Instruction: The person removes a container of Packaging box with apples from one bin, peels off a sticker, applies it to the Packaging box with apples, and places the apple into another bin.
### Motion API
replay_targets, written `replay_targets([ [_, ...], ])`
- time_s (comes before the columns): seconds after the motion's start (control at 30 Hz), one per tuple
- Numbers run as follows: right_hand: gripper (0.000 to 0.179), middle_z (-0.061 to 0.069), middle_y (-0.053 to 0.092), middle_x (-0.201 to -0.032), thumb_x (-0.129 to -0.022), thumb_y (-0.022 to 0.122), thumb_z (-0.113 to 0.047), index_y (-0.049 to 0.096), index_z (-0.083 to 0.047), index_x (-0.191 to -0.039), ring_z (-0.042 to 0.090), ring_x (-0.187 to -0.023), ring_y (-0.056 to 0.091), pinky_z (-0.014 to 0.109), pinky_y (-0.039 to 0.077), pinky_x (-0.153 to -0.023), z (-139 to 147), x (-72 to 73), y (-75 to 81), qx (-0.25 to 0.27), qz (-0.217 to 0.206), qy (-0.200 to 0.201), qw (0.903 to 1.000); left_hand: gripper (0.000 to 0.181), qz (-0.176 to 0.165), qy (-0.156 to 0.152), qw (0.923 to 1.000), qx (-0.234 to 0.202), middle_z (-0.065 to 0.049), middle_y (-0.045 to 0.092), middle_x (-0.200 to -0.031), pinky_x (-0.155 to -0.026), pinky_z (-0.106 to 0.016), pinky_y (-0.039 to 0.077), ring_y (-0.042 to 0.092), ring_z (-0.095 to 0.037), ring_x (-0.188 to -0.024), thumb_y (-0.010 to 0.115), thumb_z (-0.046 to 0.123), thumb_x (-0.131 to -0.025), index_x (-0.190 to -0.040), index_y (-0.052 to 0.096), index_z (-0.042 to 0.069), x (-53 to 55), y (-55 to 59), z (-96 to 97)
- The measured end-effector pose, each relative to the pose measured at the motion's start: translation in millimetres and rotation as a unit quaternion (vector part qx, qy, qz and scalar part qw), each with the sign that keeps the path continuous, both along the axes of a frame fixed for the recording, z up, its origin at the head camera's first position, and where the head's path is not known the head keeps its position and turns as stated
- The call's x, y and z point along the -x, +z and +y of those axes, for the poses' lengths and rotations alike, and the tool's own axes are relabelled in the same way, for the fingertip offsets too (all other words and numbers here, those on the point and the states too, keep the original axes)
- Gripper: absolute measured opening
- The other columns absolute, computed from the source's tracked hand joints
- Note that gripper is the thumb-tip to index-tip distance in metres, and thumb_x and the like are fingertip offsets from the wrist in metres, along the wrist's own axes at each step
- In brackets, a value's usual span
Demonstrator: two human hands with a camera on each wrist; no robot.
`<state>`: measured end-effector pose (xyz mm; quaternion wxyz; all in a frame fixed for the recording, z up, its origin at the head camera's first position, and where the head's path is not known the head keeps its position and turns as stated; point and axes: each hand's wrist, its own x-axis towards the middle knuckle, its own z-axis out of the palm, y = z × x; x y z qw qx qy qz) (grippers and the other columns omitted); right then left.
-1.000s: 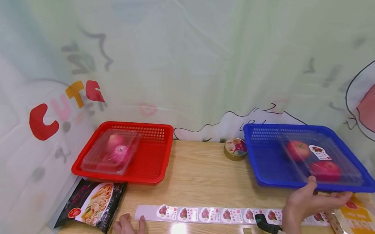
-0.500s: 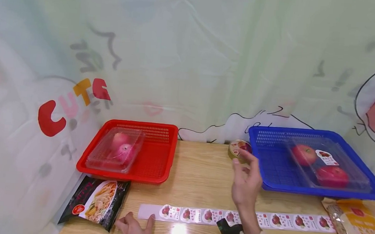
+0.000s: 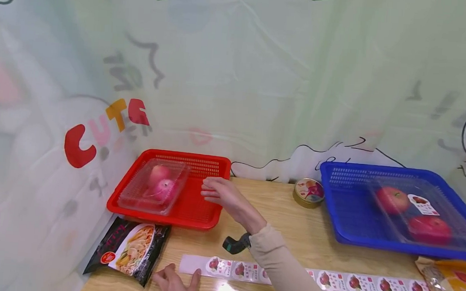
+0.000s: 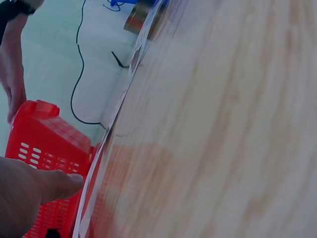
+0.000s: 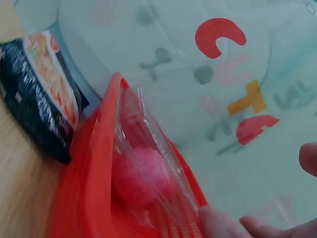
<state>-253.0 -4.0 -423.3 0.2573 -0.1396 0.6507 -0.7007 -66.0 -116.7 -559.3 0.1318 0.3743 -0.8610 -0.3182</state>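
Note:
Over the right part of the red basket [image 3: 199, 224] hovers my right hand [image 3: 229, 199], fingers extended and holding nothing. Left of it in that basket lies a clear plastic box [image 3: 131, 201] with two reddish fruits [image 3: 164, 190] inside; the right wrist view shows the box and one pink fruit [image 5: 143, 176] near my fingertips. On the table, my left hand [image 3: 176, 286] rests by the left end of a strip of stickers [image 3: 244, 271], its thumb at the strip's bare end. In the left wrist view that thumb [image 4: 62, 184] is straight beside the strip's edge.
At the right a blue basket [image 3: 344, 238] holds a clear box with two apples [image 3: 430, 229] and a sticker on its lid. A round tin [image 3: 308, 192] stands beside it. A black noodle packet [image 3: 132, 249] lies front left, an orange bag [image 3: 456, 287] front right.
My right hand has left the box in the blue basket and swung left across the table to the red basket. The head view has turned slightly left. My left hand stays by the strip's end.

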Motion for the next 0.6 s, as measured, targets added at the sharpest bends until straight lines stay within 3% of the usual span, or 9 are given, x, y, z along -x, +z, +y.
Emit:
replay_targets([
  [0.1, 0.058, 0.03, 0.045, -0.159, -0.109, 0.054, -0.028, 0.041, 0.0, -0.158, 0.044, -0.144, 0.052, 0.05, 0.042, -0.124, -19, 13.1, -2.8, 0.038, -0.081, 0.017, 0.9958, 0.069, -0.002, 0.004, 1.0, 0.001, -0.026, 0.039, -0.127, -0.065, -0.057, 0.054, 0.062, -0.042, -0.07, 0.089, 0.034, -0.083, -0.128, 0.053, -0.004, -0.8, -1.5, 0.1],
  [0.27, 0.075, 0.031, 0.037, -0.162, -0.105, 0.063, -0.031, 0.028, 0.004, -0.161, 0.046, -0.148, 0.042, 0.052, 0.04, -0.126, -47, 33.1, -14.2, 0.074, -0.198, 0.005, 0.9775, 0.055, 0.056, 0.028, 0.998, 0.011, -0.025, 0.046, -0.121, -0.066, -0.058, 0.05, 0.061, -0.045, -0.075, 0.085, 0.031, -0.085, -0.122, 0.059, 0.0, -0.8, -5.6, -1.9],
  [0.37, 0.084, 0.031, 0.035, -0.162, -0.103, 0.066, -0.033, 0.021, 0.007, -0.161, 0.046, -0.15, 0.039, 0.052, 0.039, -0.126, -59, 40.6, -20.4, 0.068, -0.23, 0.001, 0.9708, 0.046, 0.084, 0.04, 0.9956, 0.011, -0.023, 0.05, -0.116, -0.068, -0.058, 0.048, 0.061, -0.045, -0.078, 0.082, 0.03, -0.087, -0.118, 0.062, 0.002, -0.7, -5.6, -4.3],
  [0.5, 0.088, 0.032, 0.035, -0.162, -0.102, 0.068, -0.034, 0.02, 0.008, -0.162, 0.048, -0.15, 0.039, 0.053, 0.039, -0.126, -71, 48.5, -26.3, 0.057, -0.246, -0.005, 0.9676, 0.03, 0.133, 0.035, 0.9905, 0.001, -0.015, 0.062, -0.103, -0.069, -0.049, 0.048, 0.063, -0.035, -0.08, 0.078, 0.026, -0.092, -0.11, 0.069, 0.004, 5.8, 1.2, -8.4],
  [0.57, 0.089, 0.033, 0.035, -0.162, -0.101, 0.069, -0.034, 0.019, 0.008, -0.162, 0.049, -0.15, 0.039, 0.054, 0.039, -0.125, -76, 52.4, -29.5, 0.053, -0.252, -0.007, 0.9664, 0.023, 0.164, 0.017, 0.9847, -0.055, -0.011, 0.067, -0.095, -0.064, -0.042, 0.052, 0.065, -0.029, -0.07, 0.073, 0.023, -0.098, -0.109, 0.07, 0.003, 12.1, 7.8, -11.3],
  [0.6, 0.09, 0.033, 0.034, -0.162, -0.101, 0.07, -0.034, 0.019, 0.008, -0.162, 0.05, -0.15, 0.039, 0.055, 0.039, -0.126, -78, 54.5, -31.1, 0.051, -0.255, -0.009, 0.9655, 0.022, 0.182, 0.003, 0.9783, -0.099, -0.01, 0.069, -0.092, -0.06, -0.037, 0.053, 0.065, -0.024, -0.064, 0.069, 0.021, -0.101, -0.11, 0.07, 0.001, 15.9, 11.4, -13.2],
])
